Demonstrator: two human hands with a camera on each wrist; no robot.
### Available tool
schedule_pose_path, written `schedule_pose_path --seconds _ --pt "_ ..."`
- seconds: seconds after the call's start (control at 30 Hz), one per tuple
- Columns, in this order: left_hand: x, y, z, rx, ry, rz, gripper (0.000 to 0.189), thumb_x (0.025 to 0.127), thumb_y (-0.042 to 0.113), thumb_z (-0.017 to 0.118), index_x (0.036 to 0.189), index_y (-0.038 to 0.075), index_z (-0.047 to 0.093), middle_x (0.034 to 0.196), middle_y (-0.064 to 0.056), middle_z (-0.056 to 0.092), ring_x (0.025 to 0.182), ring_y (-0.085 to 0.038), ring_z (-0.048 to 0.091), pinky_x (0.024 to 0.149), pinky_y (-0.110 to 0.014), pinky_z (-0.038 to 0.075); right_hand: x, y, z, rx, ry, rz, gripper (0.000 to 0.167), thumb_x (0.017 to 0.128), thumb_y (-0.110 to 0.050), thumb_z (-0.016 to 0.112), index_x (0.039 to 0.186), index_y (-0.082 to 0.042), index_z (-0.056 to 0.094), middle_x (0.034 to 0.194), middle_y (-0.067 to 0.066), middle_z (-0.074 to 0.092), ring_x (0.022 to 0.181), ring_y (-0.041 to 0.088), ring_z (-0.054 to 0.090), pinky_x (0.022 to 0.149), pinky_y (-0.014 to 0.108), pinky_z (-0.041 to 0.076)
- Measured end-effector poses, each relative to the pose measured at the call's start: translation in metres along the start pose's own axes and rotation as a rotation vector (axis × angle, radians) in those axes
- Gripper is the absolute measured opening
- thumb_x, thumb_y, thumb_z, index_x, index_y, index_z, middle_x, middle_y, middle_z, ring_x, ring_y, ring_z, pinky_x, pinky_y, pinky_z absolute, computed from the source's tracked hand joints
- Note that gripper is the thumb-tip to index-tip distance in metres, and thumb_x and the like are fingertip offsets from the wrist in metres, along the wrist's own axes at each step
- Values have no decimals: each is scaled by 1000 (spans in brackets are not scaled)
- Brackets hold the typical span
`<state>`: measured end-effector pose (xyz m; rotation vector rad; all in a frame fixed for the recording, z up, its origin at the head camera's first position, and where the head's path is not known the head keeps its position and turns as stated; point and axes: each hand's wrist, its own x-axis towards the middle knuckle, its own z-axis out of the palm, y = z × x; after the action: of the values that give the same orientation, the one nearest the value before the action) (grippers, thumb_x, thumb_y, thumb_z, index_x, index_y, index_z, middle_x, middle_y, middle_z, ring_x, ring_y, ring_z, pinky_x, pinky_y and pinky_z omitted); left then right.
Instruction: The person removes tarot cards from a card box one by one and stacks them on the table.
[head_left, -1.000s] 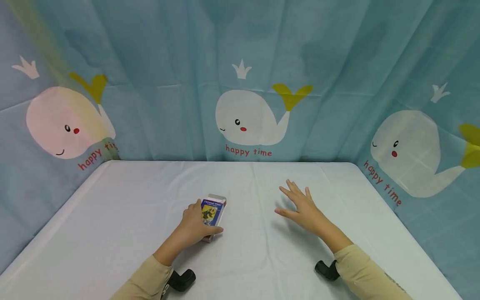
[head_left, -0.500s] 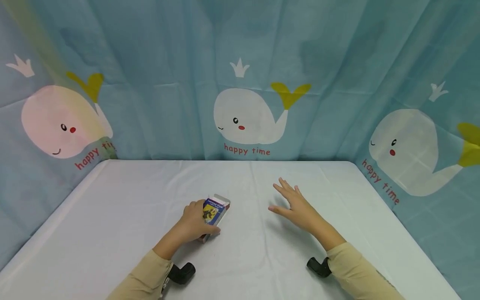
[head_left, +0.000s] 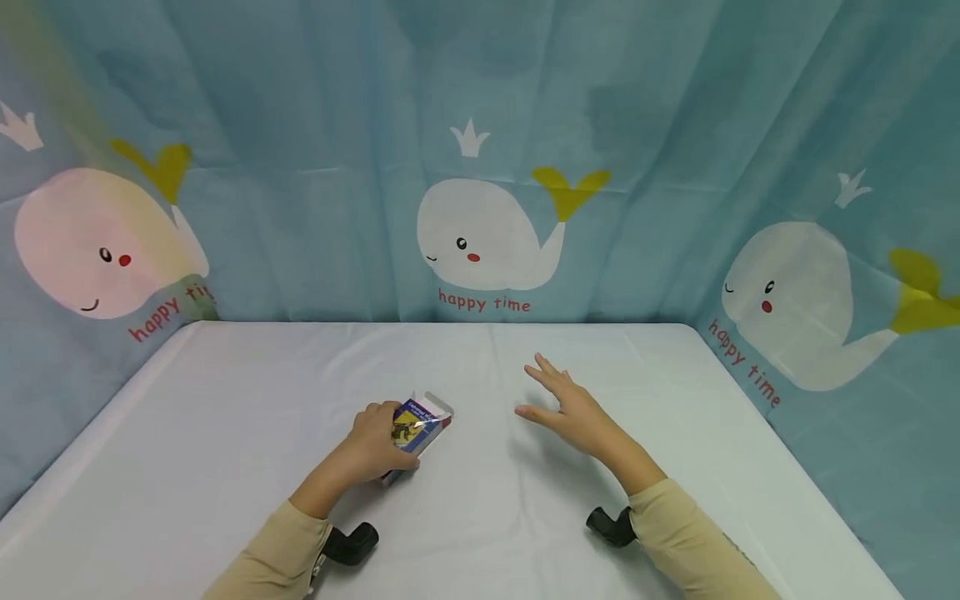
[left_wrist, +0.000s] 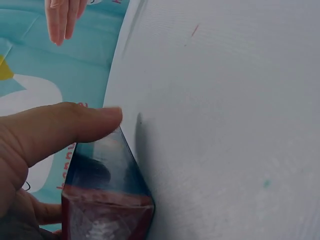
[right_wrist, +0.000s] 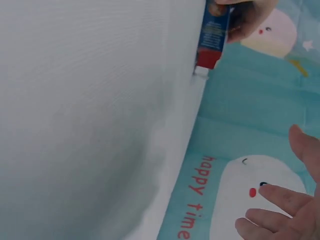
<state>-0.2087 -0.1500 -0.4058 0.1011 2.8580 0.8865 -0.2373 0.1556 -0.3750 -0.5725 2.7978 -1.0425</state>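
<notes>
A small blue card box point(head_left: 420, 423) with a yellow picture and red edges stands tilted in my left hand point(head_left: 372, 446), thumb on its near side and fingers round the far side. Its far-end flap is folded up. In the left wrist view the thumb lies across the top of the box point(left_wrist: 107, 170), close over the white tabletop. My right hand point(head_left: 573, 414) hovers to the right, fingers spread and holding nothing. From the right wrist, the box point(right_wrist: 212, 35) appears with its red end and white flap at the table surface.
A white cloth covers the table point(head_left: 262, 383). Behind and at both sides hangs a blue curtain point(head_left: 337, 225) printed with white whales. Black curved pieces point(head_left: 352, 544) stick out at both wrists beside the beige sleeves point(head_left: 262, 550).
The box has turned clockwise in my left hand and tilted, its flap end swinging right. My right hand has drifted a little left, fingers still spread; the whole view has shifted slightly.
</notes>
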Motion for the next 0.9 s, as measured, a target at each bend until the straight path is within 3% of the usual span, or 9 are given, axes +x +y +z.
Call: schedule_pose_path --seconds 0.27,0.43,0.63,0.77,0.9 --pt "3 -2 0 28 20 8 88 69 26 88 133 -15 44 109 -23 54 99 -32 49 81 -47 50 0 -12 3 69 -22 -4 75 91 -48 66 153 -14 39 166 0 20 153 28 20 117 56 28" --pt "6 -1 -1 55 4 33 85 70 27 88 138 -6 48 115 -23 56 102 -32 49 82 -48 49 -3 -21 1 96 -19 -25 72 91 -47 67 152 -17 42 166 -5 21 153 26 21 116 56 32" --pt "7 0 -6 -25 -18 67 83 71 25 88 135 -10 50 115 -19 60 99 -27 53 85 -46 49 -4 -30 1 147 -8 -37 62 92 -42 68 147 -17 50 162 -4 32 151 25 28 116 55 32" --pt "5 0 -11 -42 -25 137 79 73 24 87 136 -6 50 122 -17 59 103 -26 52 89 -44 47 -5 -36 6 210 -13 -41 58 92 -40 68 143 -15 55 158 -2 40 147 25 37 117 47 33" --pt "2 3 -18 -24 -8 242 74 74 22 86 136 -1 53 129 -15 58 110 -27 51 93 -46 45 -9 -40 11 297 11 -54 51 93 -34 69 138 -11 60 149 6 52 135 27 54 109 42 44"
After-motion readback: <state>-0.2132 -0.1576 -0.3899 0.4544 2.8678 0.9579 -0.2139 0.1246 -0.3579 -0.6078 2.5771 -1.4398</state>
